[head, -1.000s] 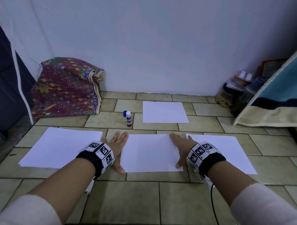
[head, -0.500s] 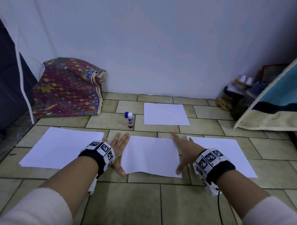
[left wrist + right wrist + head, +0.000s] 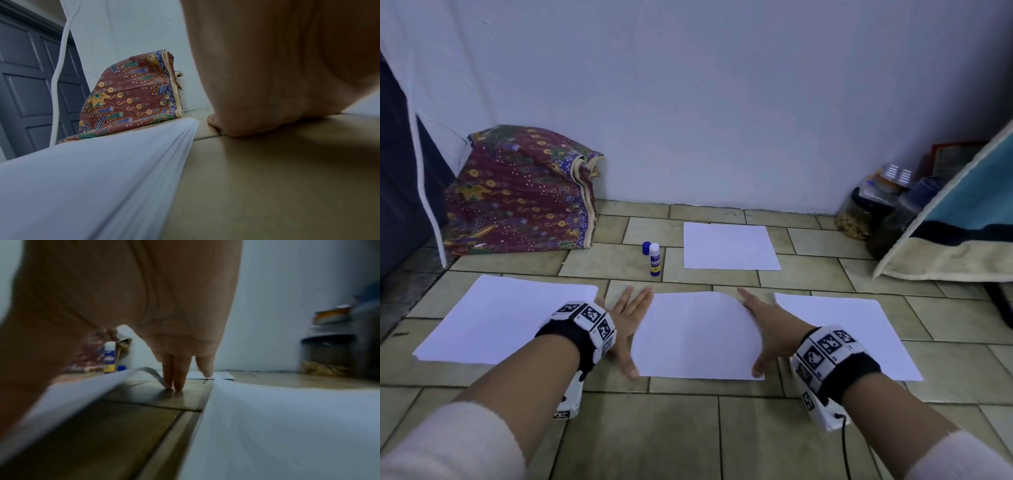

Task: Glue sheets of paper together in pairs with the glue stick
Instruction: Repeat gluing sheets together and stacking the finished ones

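Observation:
A white middle sheet (image 3: 697,337) lies on the tiled floor between my hands. My left hand (image 3: 628,318) rests flat on the floor at its left edge, fingers straight. My right hand (image 3: 760,323) is at its right edge, which bows up off the floor. In the right wrist view my straight fingertips (image 3: 176,383) touch the tile beside the raised middle sheet (image 3: 82,386). A left paper stack (image 3: 506,318) (image 3: 102,178), a right sheet (image 3: 839,337) (image 3: 287,426) and a far sheet (image 3: 729,246) lie around. The uncapped glue stick (image 3: 654,259) (image 3: 110,358) stands upright beside its blue cap (image 3: 646,247).
A folded patterned cloth (image 3: 520,192) (image 3: 133,97) leans on the wall at the back left. Jars (image 3: 859,216) and a blue-and-cream cushion (image 3: 955,233) stand at the right. A dark door (image 3: 30,81) is at the far left.
My right hand has drawn back to the middle sheet's right edge, and that edge now curls up. The left hand has stayed put.

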The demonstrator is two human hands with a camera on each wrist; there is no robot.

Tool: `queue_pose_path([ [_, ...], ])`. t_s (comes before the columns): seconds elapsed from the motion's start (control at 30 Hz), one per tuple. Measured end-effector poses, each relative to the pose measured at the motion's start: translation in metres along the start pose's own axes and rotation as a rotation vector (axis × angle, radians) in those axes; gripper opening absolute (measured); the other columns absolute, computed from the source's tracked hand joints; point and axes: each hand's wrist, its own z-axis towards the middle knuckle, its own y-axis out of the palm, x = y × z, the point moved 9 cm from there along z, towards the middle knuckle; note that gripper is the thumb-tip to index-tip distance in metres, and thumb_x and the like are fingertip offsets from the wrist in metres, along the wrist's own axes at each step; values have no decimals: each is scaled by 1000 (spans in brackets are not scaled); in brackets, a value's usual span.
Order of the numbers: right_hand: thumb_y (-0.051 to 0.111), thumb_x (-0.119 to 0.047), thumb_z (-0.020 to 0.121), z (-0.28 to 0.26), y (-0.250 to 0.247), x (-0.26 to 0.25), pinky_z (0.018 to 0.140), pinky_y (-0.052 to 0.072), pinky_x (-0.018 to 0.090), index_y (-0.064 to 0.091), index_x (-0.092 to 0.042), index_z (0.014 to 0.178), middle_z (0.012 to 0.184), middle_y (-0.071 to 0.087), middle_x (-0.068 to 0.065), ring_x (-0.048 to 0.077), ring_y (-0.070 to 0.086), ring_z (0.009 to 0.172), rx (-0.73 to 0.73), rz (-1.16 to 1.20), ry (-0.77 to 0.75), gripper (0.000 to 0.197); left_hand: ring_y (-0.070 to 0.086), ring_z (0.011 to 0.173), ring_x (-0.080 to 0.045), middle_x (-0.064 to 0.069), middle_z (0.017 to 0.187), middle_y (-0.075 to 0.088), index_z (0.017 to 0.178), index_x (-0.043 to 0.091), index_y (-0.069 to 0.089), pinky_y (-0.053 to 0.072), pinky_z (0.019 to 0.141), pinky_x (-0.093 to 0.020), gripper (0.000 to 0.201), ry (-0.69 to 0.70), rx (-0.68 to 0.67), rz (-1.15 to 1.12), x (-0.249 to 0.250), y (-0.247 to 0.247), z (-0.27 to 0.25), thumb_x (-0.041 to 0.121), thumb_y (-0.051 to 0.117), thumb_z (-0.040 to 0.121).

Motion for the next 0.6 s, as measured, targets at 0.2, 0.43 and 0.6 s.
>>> queue_pose_path([
  [0.2,87,-6,52,-9,-13,13,91,51,27,16,-41,146,147,24,-2,23,50,122,107,823,-106,123,-36,138,-23,8,147,-43,142,18,-36,-9,109,-67,150,5,5,-7,0,1,-1,66,78,58],
  [0.43,77,3,72,-18,5,13,70,54,22,67,-12,106,118,61,6,15,66,93,144,985,-69,39,-36,139,-24,7,148,-43,142,17,-36,-8,109,-67,150,2,7,-15,0,0,-1,67,78,58],
  [0.6,72,7,75,-17,19,12,59,49,8,69,-11,108,111,63,2,-3,63,79,54,830,-28,38,-35,139,-23,6,148,-42,143,16,-35,-9,109,-67,155,9,21,-22,1,-1,-1,71,78,51],
])
